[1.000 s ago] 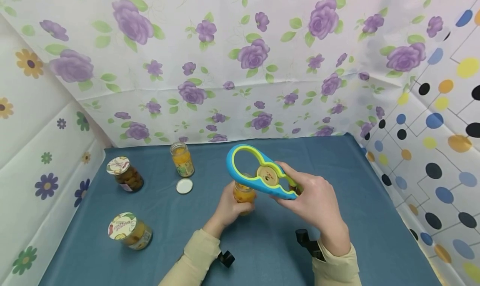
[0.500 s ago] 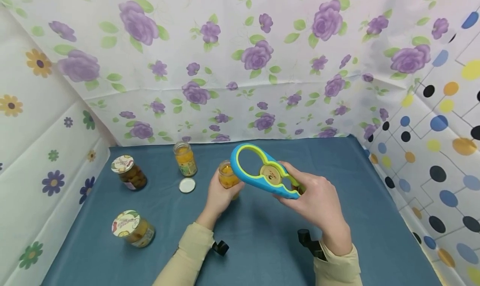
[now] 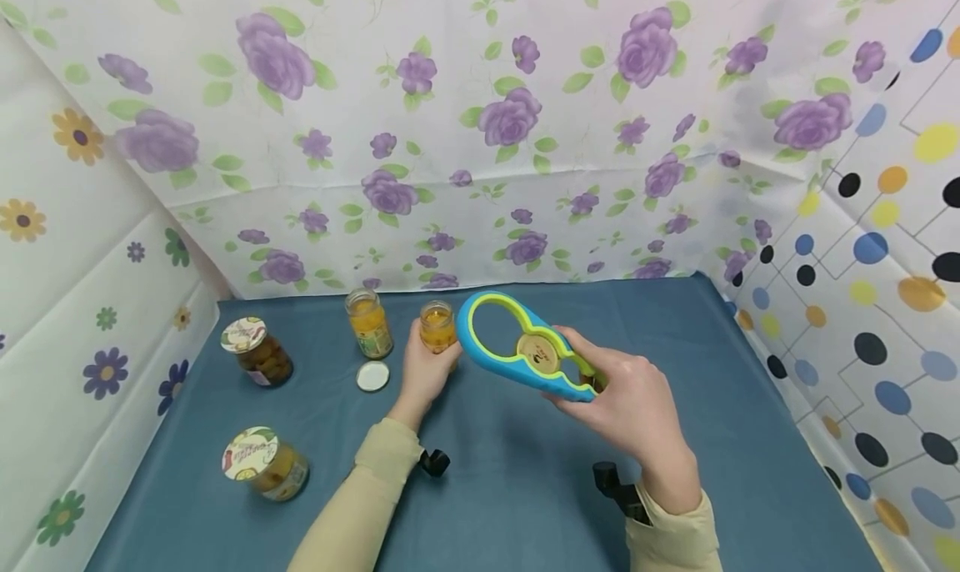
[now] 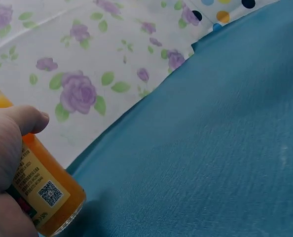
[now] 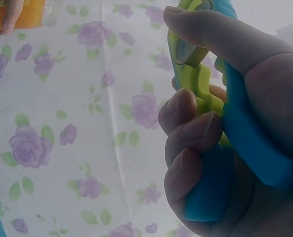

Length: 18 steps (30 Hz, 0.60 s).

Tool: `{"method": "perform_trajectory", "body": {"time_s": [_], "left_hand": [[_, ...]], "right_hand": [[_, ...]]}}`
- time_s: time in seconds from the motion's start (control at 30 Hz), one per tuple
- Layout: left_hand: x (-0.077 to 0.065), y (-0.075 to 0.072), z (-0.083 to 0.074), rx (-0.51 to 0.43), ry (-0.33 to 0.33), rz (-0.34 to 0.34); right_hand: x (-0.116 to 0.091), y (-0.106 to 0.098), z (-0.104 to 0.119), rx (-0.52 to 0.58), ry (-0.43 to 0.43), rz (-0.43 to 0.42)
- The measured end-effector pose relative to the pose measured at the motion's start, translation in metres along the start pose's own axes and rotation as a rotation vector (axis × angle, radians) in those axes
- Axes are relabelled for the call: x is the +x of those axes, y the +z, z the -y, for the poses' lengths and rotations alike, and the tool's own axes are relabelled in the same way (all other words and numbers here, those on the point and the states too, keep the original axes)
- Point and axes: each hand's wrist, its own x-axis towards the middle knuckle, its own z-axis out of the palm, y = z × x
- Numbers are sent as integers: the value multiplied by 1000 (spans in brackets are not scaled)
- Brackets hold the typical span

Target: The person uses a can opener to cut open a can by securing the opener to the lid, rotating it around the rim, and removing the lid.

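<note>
My left hand (image 3: pixel 423 368) grips a lidless glass jar of orange contents (image 3: pixel 437 326) toward the back of the table. In the left wrist view the thumb lies across this jar, above its label (image 4: pixel 45 190), and the base is close over the cloth. My right hand (image 3: pixel 633 397) holds a blue and lime-green multi-hole jar opener (image 3: pixel 517 373) by its handles, raised over the table. A gold jar lid (image 3: pixel 538 353) sits in one of the opener's gaps. Curled fingers wrap the handles in the right wrist view (image 5: pixel 255 133).
A second lidless jar of orange contents (image 3: pixel 370 330) stands just left of the held one, with a white lid (image 3: pixel 372 377) lying before it. Two closed jars, one dark (image 3: pixel 266 359) and one yellowish (image 3: pixel 281 474), stand at the left. Patterned cloth walls (image 3: pixel 450 180) surround the blue tablecloth (image 3: pixel 525 489).
My left hand has carried its jar left and toward the back, out from behind the jar opener to beside the other lidless jar. The right hand and the opener stay nearly in place.
</note>
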Motion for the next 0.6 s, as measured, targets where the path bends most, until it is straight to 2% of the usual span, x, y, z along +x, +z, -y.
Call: {"method": "perform_trajectory", "body": {"time_s": [0.33, 0.6], "left_hand": [[20, 5, 7, -15, -24, -97], [34, 11, 12, -39, -40, -120]], "right_hand": [[-1, 0, 0, 2, 1, 6], [0, 0, 0, -4, 4, 15]]}}
